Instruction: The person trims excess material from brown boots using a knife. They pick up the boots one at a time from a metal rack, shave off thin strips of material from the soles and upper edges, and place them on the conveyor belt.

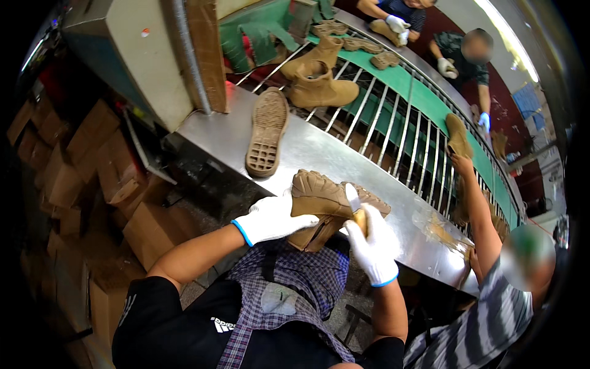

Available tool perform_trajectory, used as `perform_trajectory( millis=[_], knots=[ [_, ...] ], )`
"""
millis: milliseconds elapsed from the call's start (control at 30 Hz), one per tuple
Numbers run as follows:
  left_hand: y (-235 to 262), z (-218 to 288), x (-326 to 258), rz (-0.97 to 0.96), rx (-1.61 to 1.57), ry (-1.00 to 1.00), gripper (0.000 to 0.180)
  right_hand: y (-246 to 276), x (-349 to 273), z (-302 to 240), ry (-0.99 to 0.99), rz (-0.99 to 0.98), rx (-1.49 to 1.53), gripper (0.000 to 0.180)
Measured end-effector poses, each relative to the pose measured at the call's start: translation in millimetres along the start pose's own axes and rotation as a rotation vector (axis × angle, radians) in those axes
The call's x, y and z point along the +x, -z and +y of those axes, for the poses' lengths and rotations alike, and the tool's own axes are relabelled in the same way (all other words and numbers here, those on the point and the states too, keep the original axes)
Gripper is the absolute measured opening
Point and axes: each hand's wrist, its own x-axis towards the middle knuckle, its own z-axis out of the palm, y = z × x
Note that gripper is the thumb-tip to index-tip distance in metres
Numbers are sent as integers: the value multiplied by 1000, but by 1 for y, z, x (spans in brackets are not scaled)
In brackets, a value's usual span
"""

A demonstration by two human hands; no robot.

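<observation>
My left hand (pixel 276 218), in a white glove with a blue cuff, grips a tan boot (pixel 319 215) near its heel end. The boot is tipped with its chunky sole upward and its shaft, with a dark zip, toward me. In my right hand (pixel 373 243), gloved the same way, is a short tool with a yellowish handle (pixel 361 222) and a pale, flat, narrow end touching or just above the boot where sole and upper meet. Its exact kind is unclear. A loose brown sole (pixel 267 132), tread up, lies on the metal bench ahead.
The metal bench edge (pixel 215 138) runs across before me. Beyond it is a rack of metal rollers (pixel 384 120) with tan boots (pixel 322 86) and a green belt (pixel 424 92). Co-workers are across and at right, one reaching to a boot (pixel 458 135). Cardboard boxes (pixel 160 234) pile at left.
</observation>
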Motion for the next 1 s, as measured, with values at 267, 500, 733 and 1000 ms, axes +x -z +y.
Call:
perform_trajectory(
  millis=[267,500,733,1000],
  knots=[
    [-4,31,27,-127,377,-222,89,30,-17,4,-12,-225,-428,33],
    [2,17,45,340,-68,-774,121,40,-3,5,29,-174,-532,28],
    [-27,22,77,269,-99,-666,118,40,10,-3,-135,-317,-536,31],
    [-45,16,92,567,-31,-954,101,-11,3,-36,69,-236,-458,32]
  ],
)
